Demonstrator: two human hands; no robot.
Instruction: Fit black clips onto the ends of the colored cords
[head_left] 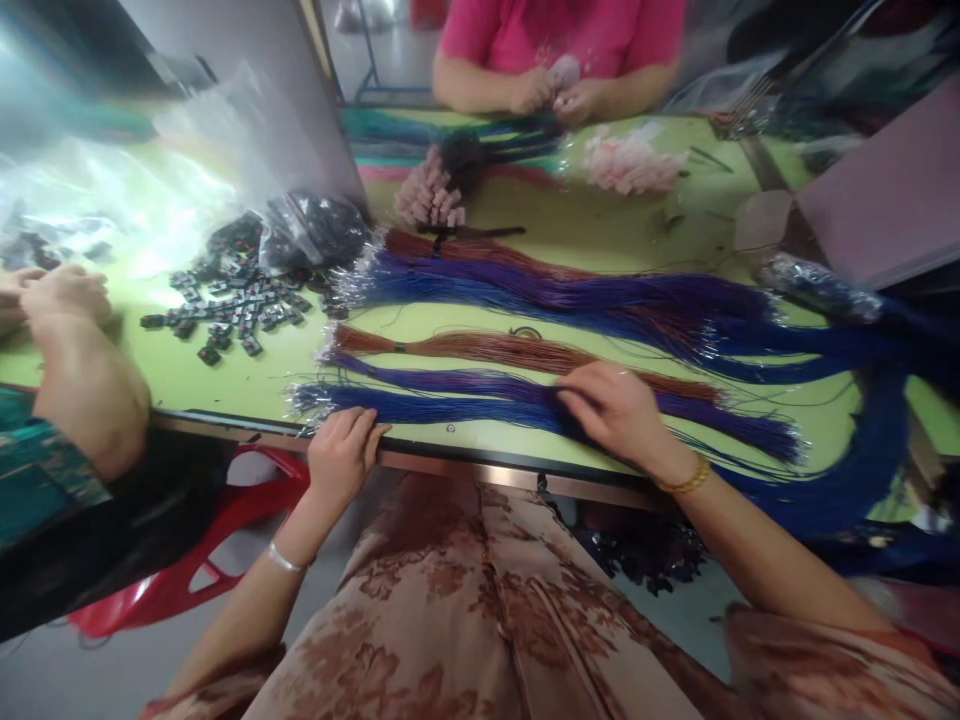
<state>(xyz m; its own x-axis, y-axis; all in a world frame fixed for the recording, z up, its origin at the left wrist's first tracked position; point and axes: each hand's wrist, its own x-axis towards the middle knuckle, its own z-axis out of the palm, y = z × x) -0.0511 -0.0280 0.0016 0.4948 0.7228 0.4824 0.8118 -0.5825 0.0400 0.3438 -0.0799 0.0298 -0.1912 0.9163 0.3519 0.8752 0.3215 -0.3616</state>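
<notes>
A bundle of blue wires [450, 413] with bare silvery ends lies along the table's near edge. My left hand [343, 452] has its fingers curled over this bundle close to its left end. Farther right, my right hand [619, 412] grips the blue wires from above, thumb and fingers brought together; its fingertips partly cover them. Just beyond lie a purple wire bundle [442, 380] and a brown wire bundle [480, 350], bound near the left end. A thicker pile of blue, purple and brown wires [540, 290] stretches across behind them.
Small black connectors [240, 305] are heaped at left beside a plastic bag [315, 235]. A co-worker's hands [64, 295] rest at far left. Across the table another person [559, 60] handles something small near pink connectors [630, 160]. Blue wires [840, 470] hang off the right side.
</notes>
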